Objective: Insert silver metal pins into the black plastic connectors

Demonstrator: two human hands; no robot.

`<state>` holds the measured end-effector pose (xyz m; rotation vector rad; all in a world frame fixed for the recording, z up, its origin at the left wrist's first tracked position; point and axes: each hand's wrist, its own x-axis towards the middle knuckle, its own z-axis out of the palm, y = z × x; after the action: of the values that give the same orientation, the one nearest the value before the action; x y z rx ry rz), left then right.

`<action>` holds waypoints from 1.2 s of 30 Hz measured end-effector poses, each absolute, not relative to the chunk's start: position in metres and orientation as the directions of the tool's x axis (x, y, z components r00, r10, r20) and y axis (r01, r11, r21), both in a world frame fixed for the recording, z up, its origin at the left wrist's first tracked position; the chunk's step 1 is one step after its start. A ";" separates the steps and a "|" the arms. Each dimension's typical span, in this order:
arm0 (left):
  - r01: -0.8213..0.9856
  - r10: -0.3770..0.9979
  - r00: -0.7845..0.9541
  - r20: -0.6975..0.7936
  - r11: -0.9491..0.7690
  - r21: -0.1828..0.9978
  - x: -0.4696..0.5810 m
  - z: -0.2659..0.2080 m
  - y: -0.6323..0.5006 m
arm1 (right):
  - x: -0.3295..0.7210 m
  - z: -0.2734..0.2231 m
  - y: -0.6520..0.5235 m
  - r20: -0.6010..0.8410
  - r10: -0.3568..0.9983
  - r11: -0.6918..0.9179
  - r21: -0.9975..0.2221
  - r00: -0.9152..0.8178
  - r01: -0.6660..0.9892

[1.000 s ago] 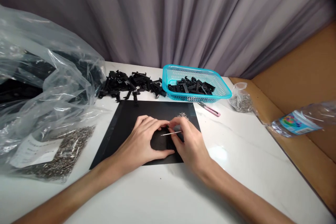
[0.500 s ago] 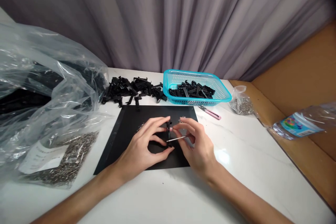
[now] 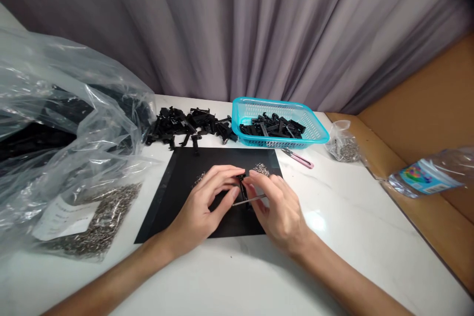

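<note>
Between my two hands, above the black mat, is a small black plastic part. My left hand grips its upper end with the fingers, the thumb bent in close to it. My right hand has its fingertips at the part's other side and also holds a thin metal rod-like tool, which crosses in front of the part. Just beyond the right fingers lies a pile of small metal pieces. Another small metal pile is partly hidden behind my left hand.
Black parts lie heaped at the back, beside a blue basket holding more. A pink-handled cutter, a small bag of metal pieces and a plastic bottle are right. Large clear bags and a bag of metal pins stand left.
My left thumb has come up from the part's lower end toward its top. The part has tilted, and my right fingers have closed in on it. The view has shifted slightly.
</note>
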<state>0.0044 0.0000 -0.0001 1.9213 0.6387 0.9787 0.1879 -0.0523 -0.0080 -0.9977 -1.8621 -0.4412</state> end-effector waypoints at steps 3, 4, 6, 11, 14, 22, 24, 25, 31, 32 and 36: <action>0.031 0.766 0.519 0.380 -0.461 0.887 0.006 0.000 0.001 | 0.185 -0.005 -0.054 0.855 0.454 0.592 -0.078 -0.252 0.802; 0.032 0.775 0.506 0.379 -0.456 0.890 0.007 0.000 0.001 | 0.184 -0.004 -0.055 0.848 0.462 0.587 -0.073 -0.260 0.806; 0.036 0.789 0.486 0.376 -0.448 0.893 0.007 0.000 0.001 | 0.183 -0.004 -0.056 0.839 0.475 0.580 -0.071 -0.266 0.811; 0.058 0.789 0.485 0.378 -0.460 0.886 0.006 -0.001 0.003 | 0.183 -0.006 -0.058 0.838 0.493 0.596 -0.128 -0.235 0.793; 0.036 0.795 0.480 0.372 -0.441 0.897 0.006 0.000 0.003 | 0.183 -0.007 -0.059 0.837 0.503 0.596 -0.154 -0.216 0.788; -0.006 0.803 0.494 0.335 -0.382 0.924 0.008 -0.001 0.003 | 0.183 -0.008 -0.059 0.840 0.508 0.606 -0.189 -0.192 0.773; -0.020 0.804 0.495 0.330 -0.369 0.929 0.008 -0.002 0.004 | 0.183 -0.008 -0.059 0.831 0.532 0.594 -0.229 -0.163 0.771; -0.028 0.806 0.494 0.326 -0.360 0.932 0.008 -0.002 0.004 | 0.183 -0.009 -0.059 0.823 0.549 0.586 -0.255 -0.145 0.769; -0.037 0.829 0.489 0.271 -0.290 0.956 0.008 0.001 0.004 | 0.184 -0.011 -0.057 0.798 0.601 0.517 -0.337 -0.053 0.787; -0.043 0.831 0.488 0.268 -0.284 0.958 0.008 0.002 0.004 | 0.185 -0.012 -0.057 0.799 0.598 0.506 -0.326 -0.053 0.799; -0.036 0.831 0.492 0.259 -0.278 0.960 0.009 0.007 0.003 | 0.189 -0.016 -0.056 0.800 0.595 0.499 -0.290 -0.079 0.817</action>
<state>0.0089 0.0035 0.0071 1.6384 0.6942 0.9851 0.1887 -0.0562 -0.0159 -1.1908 -1.7749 -0.2873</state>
